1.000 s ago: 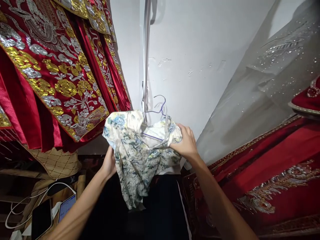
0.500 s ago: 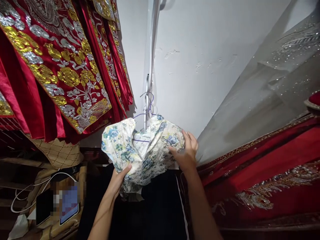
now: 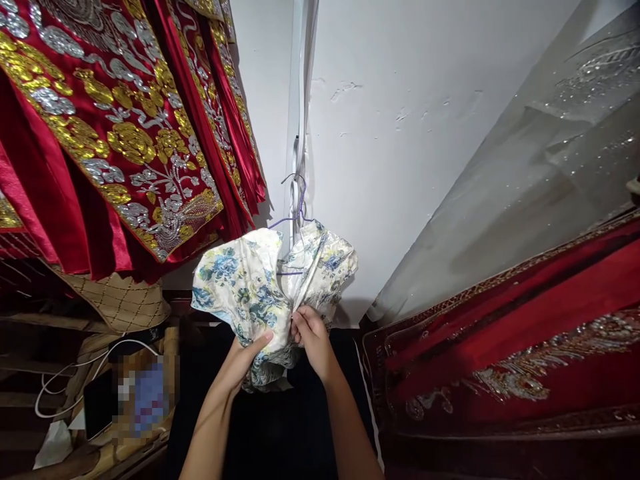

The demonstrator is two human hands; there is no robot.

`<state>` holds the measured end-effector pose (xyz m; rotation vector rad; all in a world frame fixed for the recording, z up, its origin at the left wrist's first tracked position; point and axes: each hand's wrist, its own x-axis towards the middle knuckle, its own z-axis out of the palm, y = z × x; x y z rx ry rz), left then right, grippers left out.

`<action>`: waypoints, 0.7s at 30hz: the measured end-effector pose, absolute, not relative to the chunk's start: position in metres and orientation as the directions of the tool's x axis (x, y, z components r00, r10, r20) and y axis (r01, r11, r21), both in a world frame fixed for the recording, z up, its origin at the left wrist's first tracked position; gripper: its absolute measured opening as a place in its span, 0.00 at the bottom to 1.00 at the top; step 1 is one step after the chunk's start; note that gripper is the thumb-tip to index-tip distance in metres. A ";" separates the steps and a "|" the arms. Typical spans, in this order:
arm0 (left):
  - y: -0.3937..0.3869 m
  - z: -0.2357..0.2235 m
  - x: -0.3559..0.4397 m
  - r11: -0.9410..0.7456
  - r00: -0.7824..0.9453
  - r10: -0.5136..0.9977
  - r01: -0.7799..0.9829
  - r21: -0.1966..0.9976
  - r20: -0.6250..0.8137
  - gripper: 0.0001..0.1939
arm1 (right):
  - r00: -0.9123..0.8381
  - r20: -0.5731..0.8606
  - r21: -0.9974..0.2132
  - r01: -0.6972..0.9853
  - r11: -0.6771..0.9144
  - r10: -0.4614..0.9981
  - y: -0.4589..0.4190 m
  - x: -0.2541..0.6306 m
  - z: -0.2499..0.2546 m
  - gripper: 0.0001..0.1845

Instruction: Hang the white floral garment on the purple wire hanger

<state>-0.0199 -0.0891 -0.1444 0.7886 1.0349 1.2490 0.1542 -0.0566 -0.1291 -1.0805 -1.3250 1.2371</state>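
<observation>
The flowered shirt (image 3: 265, 293) is in front of me, above dark cloth (image 3: 273, 437), with a purple hanger (image 3: 301, 212) inside it; the hanger's arms run in at the shoulders and its bar crosses the neck opening, which is probably why the collar sits spread. My left hand (image 3: 246, 360) grips the shirt's side low down, thumb on the front and fingers hidden, so I take it that this hand bears some weight and steadies the cloth. My right hand (image 3: 313, 337) pinches the front edge just under the neck opening, fingers bunched closed, a fingertip hold that suits a narrow strip of fabric. The hook points up before the white wall (image 3: 395, 60); I can't tell whether it hangs on anything. Lower left, a bamboo stand (image 3: 173, 343) carries a dark phone (image 3: 99, 407), with crumpled paper (image 3: 54, 443) by its near left corner; a pixelated patch hides what lies along its right edge. A red embroidered dress (image 3: 131, 143) hangs above; grey sheer cloth (image 3: 465, 220) and beaded red cloth (image 3: 550, 300) are at the right.
</observation>
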 end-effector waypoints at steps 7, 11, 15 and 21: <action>-0.085 -0.143 -0.022 0.201 0.029 0.979 -0.348 0.916 -0.204 0.30 | -0.139 0.094 -0.995 -0.036 0.090 0.986 -0.068 0.155 -0.134 0.18; -0.078 -0.154 -0.040 0.052 -0.426 0.902 -0.059 0.997 -0.072 0.27 | -0.148 0.027 -0.999 -0.035 0.022 0.989 -0.069 0.162 -0.130 0.20; -0.083 -0.151 -0.026 -0.135 -0.601 0.728 0.347 0.928 0.331 0.31 | -0.168 -0.054 -0.997 -0.043 -0.062 0.984 -0.071 0.156 -0.130 0.20; -0.081 -0.137 0.029 -0.235 -0.110 0.955 0.281 0.930 0.275 0.04 | -0.250 -0.090 -0.990 -0.084 -0.114 0.964 -0.065 0.147 -0.112 0.17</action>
